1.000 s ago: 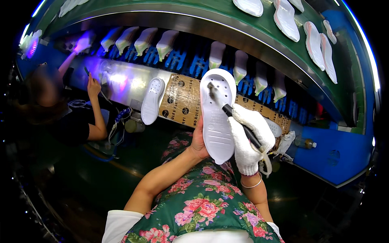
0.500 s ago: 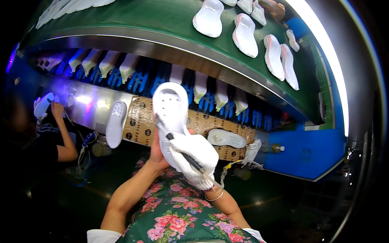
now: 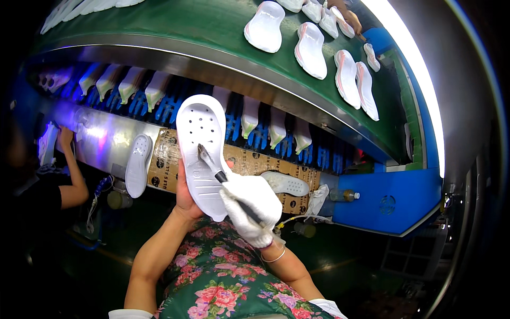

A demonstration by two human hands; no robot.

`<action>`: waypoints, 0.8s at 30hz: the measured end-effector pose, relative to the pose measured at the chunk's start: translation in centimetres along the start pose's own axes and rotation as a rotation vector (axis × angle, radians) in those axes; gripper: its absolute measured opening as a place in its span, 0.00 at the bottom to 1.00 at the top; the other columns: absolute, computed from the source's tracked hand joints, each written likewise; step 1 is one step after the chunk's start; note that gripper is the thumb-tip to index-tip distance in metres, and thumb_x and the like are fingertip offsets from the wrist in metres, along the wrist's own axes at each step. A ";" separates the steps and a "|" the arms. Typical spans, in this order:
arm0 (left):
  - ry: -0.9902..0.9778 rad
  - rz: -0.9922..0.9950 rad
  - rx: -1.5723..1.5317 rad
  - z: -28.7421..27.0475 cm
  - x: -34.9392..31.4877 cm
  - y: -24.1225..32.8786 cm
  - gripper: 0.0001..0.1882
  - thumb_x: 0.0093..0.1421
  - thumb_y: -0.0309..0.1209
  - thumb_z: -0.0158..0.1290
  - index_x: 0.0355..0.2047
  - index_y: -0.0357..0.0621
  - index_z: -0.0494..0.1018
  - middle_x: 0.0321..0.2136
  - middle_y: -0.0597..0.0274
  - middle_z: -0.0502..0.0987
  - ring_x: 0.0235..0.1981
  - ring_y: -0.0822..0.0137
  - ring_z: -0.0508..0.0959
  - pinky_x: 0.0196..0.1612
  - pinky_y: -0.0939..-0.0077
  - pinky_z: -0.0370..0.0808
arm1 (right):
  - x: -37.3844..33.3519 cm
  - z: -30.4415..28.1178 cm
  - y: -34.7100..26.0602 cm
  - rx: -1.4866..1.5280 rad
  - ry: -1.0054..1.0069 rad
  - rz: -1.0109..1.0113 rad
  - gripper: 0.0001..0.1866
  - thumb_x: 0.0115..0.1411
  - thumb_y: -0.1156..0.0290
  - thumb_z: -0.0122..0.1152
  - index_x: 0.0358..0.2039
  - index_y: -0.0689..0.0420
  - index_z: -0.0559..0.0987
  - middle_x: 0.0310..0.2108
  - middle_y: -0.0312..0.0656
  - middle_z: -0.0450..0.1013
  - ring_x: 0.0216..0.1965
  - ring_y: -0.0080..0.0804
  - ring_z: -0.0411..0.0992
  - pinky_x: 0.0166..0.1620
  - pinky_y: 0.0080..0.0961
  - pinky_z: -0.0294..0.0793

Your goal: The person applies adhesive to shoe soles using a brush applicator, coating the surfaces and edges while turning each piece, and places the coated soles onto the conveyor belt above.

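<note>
Smooth green worktop (image 3: 186, 32) above; bare left hand (image 3: 187, 195) grips white perforated sole (image 3: 200, 185), knit-gloved right hand (image 3: 252, 206) clasps black-handled brush (image 3: 220, 176).

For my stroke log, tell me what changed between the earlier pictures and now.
The slim black-handled brush moved from the holed wide end of the white perforated sole to its left edge, then inward below the holes. The bare left hand still holds the sole; the white-gloved right hand, the brush.
</note>
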State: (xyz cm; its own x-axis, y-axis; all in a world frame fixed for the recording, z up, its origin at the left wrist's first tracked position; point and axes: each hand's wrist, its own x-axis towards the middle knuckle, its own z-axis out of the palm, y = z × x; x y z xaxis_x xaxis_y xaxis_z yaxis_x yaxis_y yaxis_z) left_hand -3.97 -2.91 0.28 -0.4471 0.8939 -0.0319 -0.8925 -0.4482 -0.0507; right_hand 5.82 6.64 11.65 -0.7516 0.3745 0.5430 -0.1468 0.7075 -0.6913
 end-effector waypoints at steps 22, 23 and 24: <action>-0.153 -0.028 0.002 0.8 2.3 1.7 0.55 0.55 0.78 0.40 0.67 0.43 0.58 0.55 0.41 0.70 0.48 0.40 0.76 0.46 0.38 0.79 | -0.5 0.1 -0.1 -0.014 -0.162 -0.106 0.16 0.48 0.82 0.71 0.39 0.56 0.85 0.37 0.45 0.82 0.35 0.40 0.80 0.38 0.31 0.77; -0.250 -0.099 0.075 0.1 2.3 2.1 0.57 0.56 0.79 0.36 0.68 0.40 0.57 0.56 0.41 0.71 0.49 0.40 0.78 0.45 0.39 0.81 | -1.1 0.7 -0.2 -0.012 -0.194 -0.160 0.18 0.47 0.82 0.72 0.40 0.55 0.85 0.38 0.44 0.82 0.35 0.40 0.80 0.39 0.30 0.77; -0.173 -0.070 0.040 0.5 2.0 2.1 0.56 0.57 0.78 0.35 0.68 0.43 0.56 0.57 0.42 0.70 0.51 0.41 0.77 0.45 0.38 0.81 | -1.6 0.9 -0.3 0.020 -0.234 -0.176 0.18 0.46 0.82 0.73 0.40 0.54 0.85 0.37 0.44 0.82 0.35 0.41 0.80 0.39 0.31 0.77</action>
State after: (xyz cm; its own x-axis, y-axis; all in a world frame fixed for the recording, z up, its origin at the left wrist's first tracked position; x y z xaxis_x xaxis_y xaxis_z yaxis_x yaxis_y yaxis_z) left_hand -6.75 -2.07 0.59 -0.3840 0.9122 0.1427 -0.9220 -0.3871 -0.0068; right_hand 6.50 5.29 10.59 -0.8411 0.0971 0.5320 -0.2987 0.7368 -0.6066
